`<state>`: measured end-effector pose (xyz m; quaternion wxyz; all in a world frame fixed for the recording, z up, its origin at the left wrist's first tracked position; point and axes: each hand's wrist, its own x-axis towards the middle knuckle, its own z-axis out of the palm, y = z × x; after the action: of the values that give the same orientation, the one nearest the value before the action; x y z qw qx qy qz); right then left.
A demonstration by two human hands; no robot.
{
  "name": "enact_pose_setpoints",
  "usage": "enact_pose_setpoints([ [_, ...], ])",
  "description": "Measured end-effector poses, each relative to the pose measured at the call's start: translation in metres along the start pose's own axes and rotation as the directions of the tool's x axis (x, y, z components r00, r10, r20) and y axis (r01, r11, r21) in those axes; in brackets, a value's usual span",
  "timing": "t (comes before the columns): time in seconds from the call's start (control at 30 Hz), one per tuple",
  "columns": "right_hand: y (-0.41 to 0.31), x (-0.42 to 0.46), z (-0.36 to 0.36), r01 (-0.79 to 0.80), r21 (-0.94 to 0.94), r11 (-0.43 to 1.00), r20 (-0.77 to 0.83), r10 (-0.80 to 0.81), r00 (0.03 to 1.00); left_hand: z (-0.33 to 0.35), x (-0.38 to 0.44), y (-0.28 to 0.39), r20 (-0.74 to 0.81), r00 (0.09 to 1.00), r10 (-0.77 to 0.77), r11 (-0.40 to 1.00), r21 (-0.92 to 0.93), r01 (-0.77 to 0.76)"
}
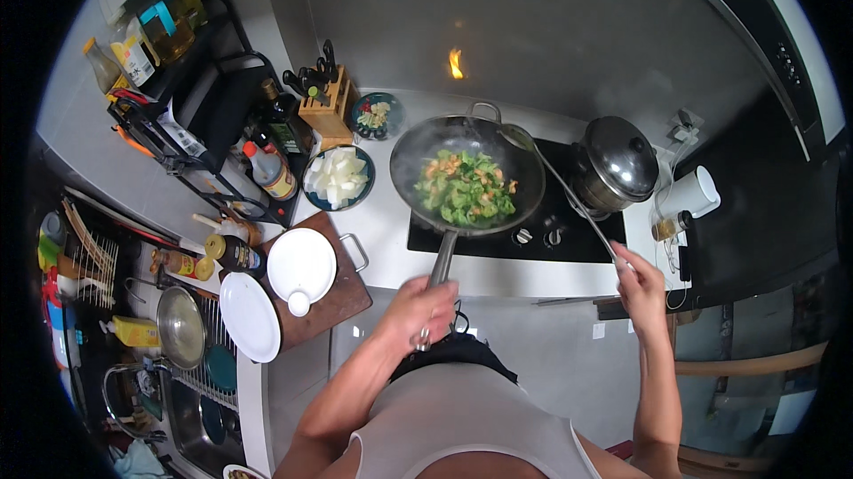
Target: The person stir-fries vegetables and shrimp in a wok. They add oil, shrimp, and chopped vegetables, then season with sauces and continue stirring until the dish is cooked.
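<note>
My left hand (426, 309) grips the metal handle of a wok (496, 126) over the black gas hob (580, 249). Chopped green vegetables with pink-orange pieces, seemingly shrimp (466, 186), lie in the wok, and faint steam rises from them. In my right hand (640, 286) is the end of a long metal ladle (573, 196). The ladle's bowl (516, 137) is at the wok's right rim, apart from the food. Whether it touches the rim I cannot tell.
A lidded steel pot (616, 159) stands right of the wok. Left are a plate of white chunks (338, 178), a plate of chopped seasonings (374, 114), a knife block (330, 106) and a cutting board (333, 319) bearing white plates (301, 264). An orange flame or its reflection (456, 64) shows on the wall.
</note>
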<state>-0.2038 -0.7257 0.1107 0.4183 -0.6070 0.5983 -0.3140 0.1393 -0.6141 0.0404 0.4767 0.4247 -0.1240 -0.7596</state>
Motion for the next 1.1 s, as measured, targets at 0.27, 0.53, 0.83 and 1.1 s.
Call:
enact_pose_setpoints([
  [0.27,-0.015,0.06,0.018,0.166,0.14,0.976,0.045,-0.173,0.984,0.005,0.019,0.014,-0.09,0.989,0.117,0.988,0.114,-0.106],
  [0.53,0.022,0.042,-0.008,0.054,0.117,0.992,0.024,-0.057,0.998,-0.008,0.05,0.009,0.011,0.992,0.127,0.979,0.158,-0.127],
  [0.83,0.036,0.064,0.016,0.001,0.197,0.98,0.082,-0.018,0.996,-0.01,0.058,0.011,-0.011,0.992,0.13,0.981,0.144,-0.127],
  [1.1,0.028,0.043,-0.039,0.085,0.146,0.986,-0.017,-0.084,0.996,-0.003,0.016,-0.028,-0.032,0.982,0.186,0.97,0.163,-0.178],
])
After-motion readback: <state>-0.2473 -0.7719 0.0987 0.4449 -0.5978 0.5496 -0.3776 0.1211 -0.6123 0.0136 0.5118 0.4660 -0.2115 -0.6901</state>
